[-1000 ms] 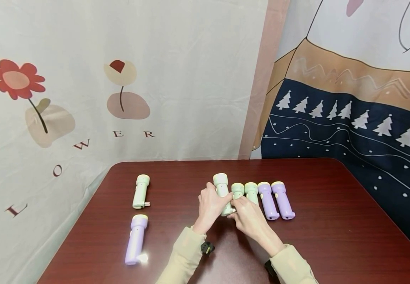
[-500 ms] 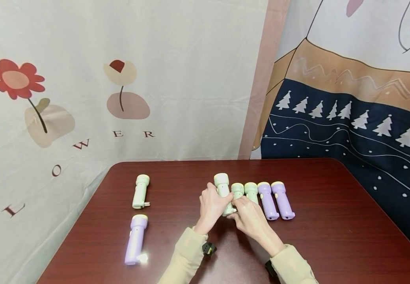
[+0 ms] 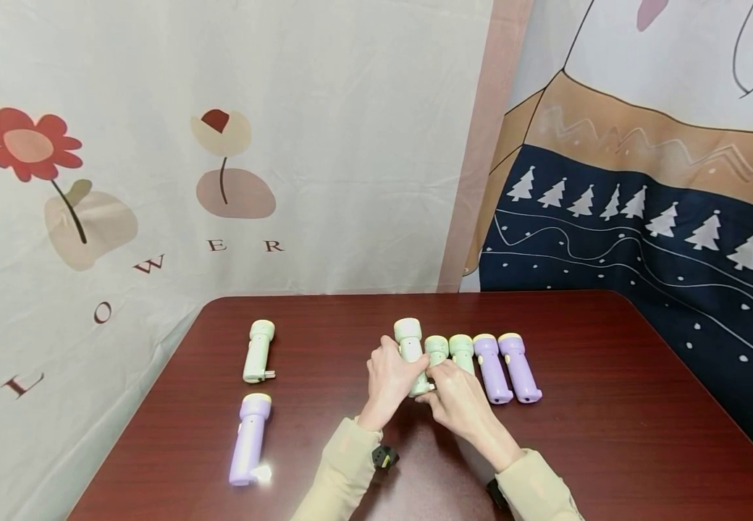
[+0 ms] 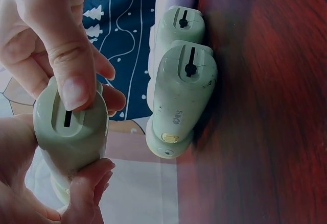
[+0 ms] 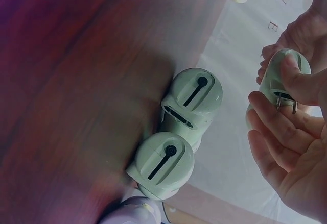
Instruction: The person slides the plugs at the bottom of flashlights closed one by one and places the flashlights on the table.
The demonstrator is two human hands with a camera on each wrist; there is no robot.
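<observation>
My left hand (image 3: 386,376) grips the body of a pale green flashlight (image 3: 407,331), raised off the table with its lamp head pointing away. At its near end, the thumb of my right hand (image 3: 461,394) presses on the slotted slider, and the fingers lie along the flashlight's side. Two metal prongs (image 5: 294,107) stick out of that end in the right wrist view. Just right of it on the table lie two more green flashlights (image 4: 184,81), their slotted ends toward me, partly hidden by my right hand in the head view.
Two purple flashlights (image 3: 494,373) continue the row to the right. On the left of the dark red table (image 3: 611,449) lie a green flashlight (image 3: 258,354) with prongs out and a purple flashlight (image 3: 248,441) closer to me. Printed cloths (image 3: 350,145) hang behind the table.
The held green flashlight and my left hand have shifted very slightly to the right. My right hand stays nearly still at its end.
</observation>
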